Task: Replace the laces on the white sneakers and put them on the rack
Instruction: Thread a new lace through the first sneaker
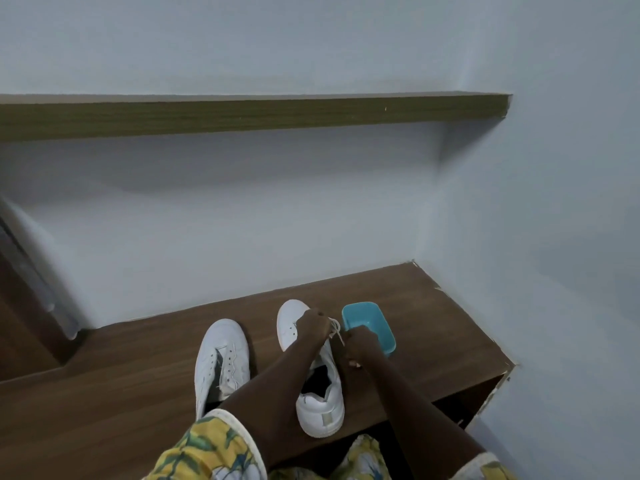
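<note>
Head view. Shows the left hand (pixel 313 327) curled over the eyelets of the right sneaker (pixel 320 408), pinching the cream lace (pixel 335 328). Shows the right hand (pixel 356 344) just beside it, gripping the same lace. Finds the left sneaker (pixel 221 358) unlaced alongside on the brown table (pixel 433 323), toes toward the wall. Places a blue tub (pixel 372 322) just behind the right hand.

Two white sneakers on show: the left sneaker (pixel 221 355) and the right sneaker (pixel 320 410). One lace (pixel 335 327) in sight, up at the right one. One blue plastic tub (pixel 367 318), far right. Two hands, the left hand (pixel 313 323) and the right hand (pixel 358 342). One wall shelf (pixel 242 116) far off, and one wooden cabinet top (pixel 104 393) near.
</note>
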{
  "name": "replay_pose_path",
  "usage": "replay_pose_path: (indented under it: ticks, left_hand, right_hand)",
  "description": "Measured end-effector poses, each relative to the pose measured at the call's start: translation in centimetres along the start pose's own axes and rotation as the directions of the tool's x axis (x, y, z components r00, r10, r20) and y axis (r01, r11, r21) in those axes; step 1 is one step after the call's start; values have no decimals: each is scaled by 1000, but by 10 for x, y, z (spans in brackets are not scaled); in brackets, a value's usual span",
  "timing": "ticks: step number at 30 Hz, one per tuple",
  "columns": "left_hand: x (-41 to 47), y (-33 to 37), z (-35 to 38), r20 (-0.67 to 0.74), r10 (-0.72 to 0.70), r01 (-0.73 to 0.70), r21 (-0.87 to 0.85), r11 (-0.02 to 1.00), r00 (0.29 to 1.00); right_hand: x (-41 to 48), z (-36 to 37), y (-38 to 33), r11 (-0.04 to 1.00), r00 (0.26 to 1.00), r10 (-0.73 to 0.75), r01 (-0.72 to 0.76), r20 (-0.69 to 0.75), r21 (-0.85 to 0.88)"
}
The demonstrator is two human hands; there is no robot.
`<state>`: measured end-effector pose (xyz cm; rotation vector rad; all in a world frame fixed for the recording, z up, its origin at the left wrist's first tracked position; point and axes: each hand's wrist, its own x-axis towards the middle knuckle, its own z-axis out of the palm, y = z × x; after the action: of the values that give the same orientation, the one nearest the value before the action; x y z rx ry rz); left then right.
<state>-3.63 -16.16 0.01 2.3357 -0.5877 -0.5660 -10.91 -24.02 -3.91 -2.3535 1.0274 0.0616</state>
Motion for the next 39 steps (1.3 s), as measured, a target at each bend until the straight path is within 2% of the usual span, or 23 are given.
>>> replay_pose_path:
  ticks: [2, 4, 8, 11, 15, 20, 23, 26, 31, 35, 39]
  left_hand:
    - [11, -2, 7, -42, -37, 35, -31, 999, 998]
    - [18, 0, 14, 0, -55, 55, -96, 994, 998]
    - [24, 3, 21, 77, 9, 0, -115, 993, 997]
    - [31, 0, 14, -18, 15, -16, -89, 996, 1000]
    - [31, -14, -8, -175, -67, 60, -48, 997, 982]
    - [32, -43, -23, -86, -169, 171, 18, 985, 982]
    - [30, -53, -21, -68, -128, 130, 32, 991, 989]
    - [27, -53, -22, -55, -76, 83, 121, 989, 996]
    - [33, -60, -22, -30, -23, 29, 192, 981, 999]
    - [36, -68, -18, -86, 14, 3, 205, 979, 996]
    - [38, -66, -15, -117, -15, 36, 178, 983, 993]
  right_hand:
    - [6, 0, 5, 1000, 998, 3, -3, -64, -2]
    - [15, -5, 12, 998, 992, 22, -14, -122, 65]
    - [31, -18, 25, 978, 977, 69, -25, -204, 208]
    - [39, -23, 23, 902, 960, 107, 16, -260, 431]
    - [39, -32, 9, 864, 942, 103, 75, -319, 498]
    - [38, -30, -9, 895, 979, -5, 96, -205, 437]
    - [41, -19, -18, 926, 986, -122, 154, -115, 344]
    - [42, -4, -26, 932, 982, -184, 188, -43, 310]
    - [46, 14, -36, 904, 988, -152, 146, -15, 401]
    - [47, 21, -37, 934, 977, -214, 207, -7, 290]
    - [49, 22, -35, 952, 969, -237, 247, -76, 179]
